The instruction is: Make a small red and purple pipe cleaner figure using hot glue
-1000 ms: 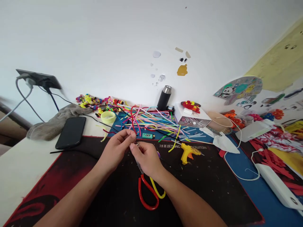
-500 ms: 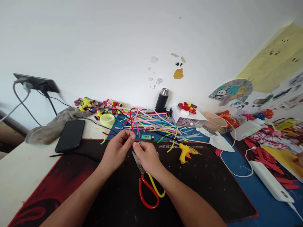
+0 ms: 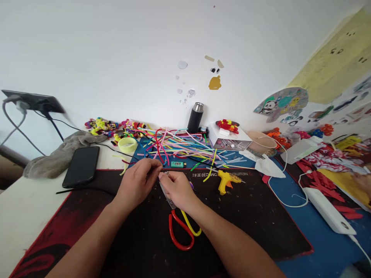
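My left hand (image 3: 139, 180) is closed in a pinch above the dark mat, its thumb against its fingers. What it pinches is too small to make out. Just to its right, my right hand (image 3: 178, 188) is closed around a small metal-topped object (image 3: 167, 173), mostly hidden, possibly a lighter. The fingertips of both hands nearly meet. Below the right hand lie scissors (image 3: 174, 231) with one red and one yellow handle loop, their blades partly covered by that hand. A black fuzzy strip (image 3: 84, 189) runs along the mat toward my left wrist.
A teal lighter (image 3: 177, 164) lies beyond my hands, before a heap of colourful pipe cleaners (image 3: 188, 144). A yellow glue gun (image 3: 227, 181) rests at right, a phone (image 3: 81, 166) at left. A black flask (image 3: 195, 117) and white box (image 3: 232, 139) stand behind.
The whole view has shifted slightly, with things appearing a little further left and higher. Both hands keep their closed poses close together, and the scissors stay on the mat.
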### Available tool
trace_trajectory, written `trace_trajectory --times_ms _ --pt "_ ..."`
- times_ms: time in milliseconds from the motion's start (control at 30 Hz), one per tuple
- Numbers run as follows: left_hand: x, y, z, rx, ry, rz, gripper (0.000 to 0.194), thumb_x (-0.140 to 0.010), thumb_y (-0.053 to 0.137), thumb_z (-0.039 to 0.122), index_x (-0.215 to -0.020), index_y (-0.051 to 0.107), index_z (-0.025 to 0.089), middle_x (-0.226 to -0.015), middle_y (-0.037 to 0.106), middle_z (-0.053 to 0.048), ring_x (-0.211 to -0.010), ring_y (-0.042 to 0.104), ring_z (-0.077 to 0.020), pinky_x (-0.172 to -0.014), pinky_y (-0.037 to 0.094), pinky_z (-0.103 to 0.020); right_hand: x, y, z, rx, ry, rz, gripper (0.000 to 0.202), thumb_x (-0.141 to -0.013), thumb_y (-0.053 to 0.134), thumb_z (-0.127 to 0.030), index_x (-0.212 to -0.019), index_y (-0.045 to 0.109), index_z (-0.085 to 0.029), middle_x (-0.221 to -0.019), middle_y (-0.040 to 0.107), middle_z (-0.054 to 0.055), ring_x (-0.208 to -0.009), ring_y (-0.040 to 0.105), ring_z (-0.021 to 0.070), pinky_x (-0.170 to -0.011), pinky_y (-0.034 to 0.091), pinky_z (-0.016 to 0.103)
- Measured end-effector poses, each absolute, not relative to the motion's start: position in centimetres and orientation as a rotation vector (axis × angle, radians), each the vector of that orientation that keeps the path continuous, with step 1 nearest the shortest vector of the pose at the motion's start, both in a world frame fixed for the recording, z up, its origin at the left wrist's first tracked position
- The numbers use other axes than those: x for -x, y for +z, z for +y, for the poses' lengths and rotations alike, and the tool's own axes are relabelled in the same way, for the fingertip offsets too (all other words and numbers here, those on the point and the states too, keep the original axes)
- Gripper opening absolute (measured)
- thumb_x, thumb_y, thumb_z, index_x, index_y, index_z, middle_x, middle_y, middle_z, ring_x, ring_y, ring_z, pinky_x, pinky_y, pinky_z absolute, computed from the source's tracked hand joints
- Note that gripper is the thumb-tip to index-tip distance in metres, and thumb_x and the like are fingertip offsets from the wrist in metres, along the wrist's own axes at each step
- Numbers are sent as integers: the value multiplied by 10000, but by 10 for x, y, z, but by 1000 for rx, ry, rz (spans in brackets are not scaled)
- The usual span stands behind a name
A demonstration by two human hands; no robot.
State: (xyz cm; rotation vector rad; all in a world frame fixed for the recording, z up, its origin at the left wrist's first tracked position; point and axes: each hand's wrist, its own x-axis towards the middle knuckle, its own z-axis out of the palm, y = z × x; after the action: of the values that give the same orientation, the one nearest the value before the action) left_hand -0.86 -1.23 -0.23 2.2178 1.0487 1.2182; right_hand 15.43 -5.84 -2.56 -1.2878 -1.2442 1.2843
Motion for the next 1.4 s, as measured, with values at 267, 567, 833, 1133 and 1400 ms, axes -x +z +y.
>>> trace_trajectory --times_ms 267,567,833,1133,1400 --pt "7 0 -13 -2206 1185 1061 137 -1012 625 382 -958 702 282 -932 815 -84 -875 759 -292 -822 577 -369 -153 -27 -60 1268 1336 -1210 569 -1004 648 -654 -659 415 -265 -518 347 -83 -471 330 111 -460 235 257" --pt "8 -4 -12 -2230 1199 1022 137 -1047 637 364 -984 715 270 -942 815 -81 -870 762 -280 -817 565 -352 -153 -25 -60 1229 1367 -1187 590 -1000 658 -668 -651 406 -264 -518 333 -96 -458 291 95 -455 222 248" --pt "6 2 -16 -2126 1191 1044 149 -1032 658 388 -971 712 262 -940 822 -68 -840 762 -261 -787 561 -323 -153 -21 -60 1247 1430 -1146 608 -1002 676 -671 -648 394 -265 -507 328 -111 -433 265 78 -442 212 246" --pt "7 0 -15 -2174 1137 1042 187 -1048 612 385 -1004 708 230 -927 812 -49 -816 745 -224 -778 566 -298 -152 -18 -59 1146 1513 -1055 598 -935 751 -625 -627 387 -264 -497 306 -127 -414 222 58 -413 156 241" --pt "7 6 -17 -2091 1103 1070 218 -1046 612 416 -981 709 231 -897 782 -23 -774 708 -203 -749 544 -278 -155 -13 -60 1123 1503 -1006 575 -897 777 -623 -635 411 -265 -479 331 -126 -403 219 52 -400 150 238"
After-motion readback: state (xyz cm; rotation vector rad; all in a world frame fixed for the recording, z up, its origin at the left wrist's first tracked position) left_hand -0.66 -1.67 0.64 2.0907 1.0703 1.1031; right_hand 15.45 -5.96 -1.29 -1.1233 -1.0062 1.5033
